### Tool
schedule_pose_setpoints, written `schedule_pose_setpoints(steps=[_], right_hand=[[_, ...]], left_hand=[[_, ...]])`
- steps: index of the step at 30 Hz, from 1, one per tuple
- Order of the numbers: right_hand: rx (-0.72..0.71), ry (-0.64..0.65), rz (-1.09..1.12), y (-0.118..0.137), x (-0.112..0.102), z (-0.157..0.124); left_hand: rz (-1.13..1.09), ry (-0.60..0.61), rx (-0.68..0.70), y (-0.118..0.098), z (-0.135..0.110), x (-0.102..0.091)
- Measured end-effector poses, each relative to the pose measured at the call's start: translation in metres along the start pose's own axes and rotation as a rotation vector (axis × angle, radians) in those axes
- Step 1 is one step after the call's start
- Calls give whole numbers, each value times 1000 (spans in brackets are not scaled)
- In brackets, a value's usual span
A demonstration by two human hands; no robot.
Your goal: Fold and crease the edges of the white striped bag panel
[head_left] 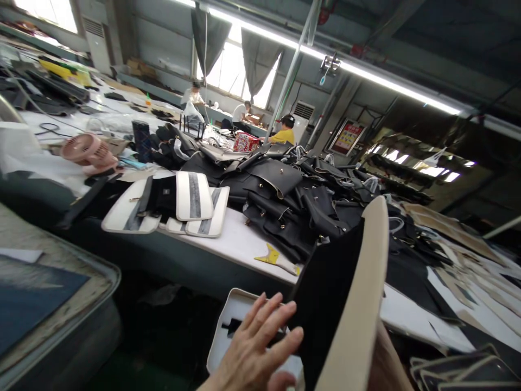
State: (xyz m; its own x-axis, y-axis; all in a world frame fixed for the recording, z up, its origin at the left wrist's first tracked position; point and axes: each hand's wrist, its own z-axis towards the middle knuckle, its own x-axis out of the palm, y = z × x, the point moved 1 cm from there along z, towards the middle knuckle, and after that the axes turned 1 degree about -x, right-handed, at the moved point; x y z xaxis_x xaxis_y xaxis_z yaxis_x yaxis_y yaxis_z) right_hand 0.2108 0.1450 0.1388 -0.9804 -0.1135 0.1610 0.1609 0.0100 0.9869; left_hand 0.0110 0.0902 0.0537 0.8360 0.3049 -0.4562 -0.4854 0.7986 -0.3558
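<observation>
Workshop table (pixel 244 239), heaped with black bags (pixel 293 212), was seen behind; nearer, the left hand (pixel 254 347), fingers spread, was laid flat on a cream panel (pixel 232 320) just left of the upright black-and-cream piece (pixel 345 304), its long axis tilted up-right, while the grip of the right hand (pixel 388 361) was hidden behind it.

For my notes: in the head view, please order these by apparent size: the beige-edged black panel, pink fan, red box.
1. beige-edged black panel, though it is nearest the camera
2. pink fan
3. red box, farthest away, so its true size is unsure
</observation>
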Motion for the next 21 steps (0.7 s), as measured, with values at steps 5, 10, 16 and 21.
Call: schedule_pose_setpoints(steps=[5,10,16,21], right_hand=[[167,-186,484,-22,13,-21],[325,-347,798,-23,14,-41],[403,-288,836,-14,18,-55],[421,-176,689,-24,18,-55]], left_hand=[[-173,42,-76,-3,27,-1],[-328,249,-128,9,47,-17],[-385,385,-228,31,70,-34],[-678,337,-326,37,91,-36]])
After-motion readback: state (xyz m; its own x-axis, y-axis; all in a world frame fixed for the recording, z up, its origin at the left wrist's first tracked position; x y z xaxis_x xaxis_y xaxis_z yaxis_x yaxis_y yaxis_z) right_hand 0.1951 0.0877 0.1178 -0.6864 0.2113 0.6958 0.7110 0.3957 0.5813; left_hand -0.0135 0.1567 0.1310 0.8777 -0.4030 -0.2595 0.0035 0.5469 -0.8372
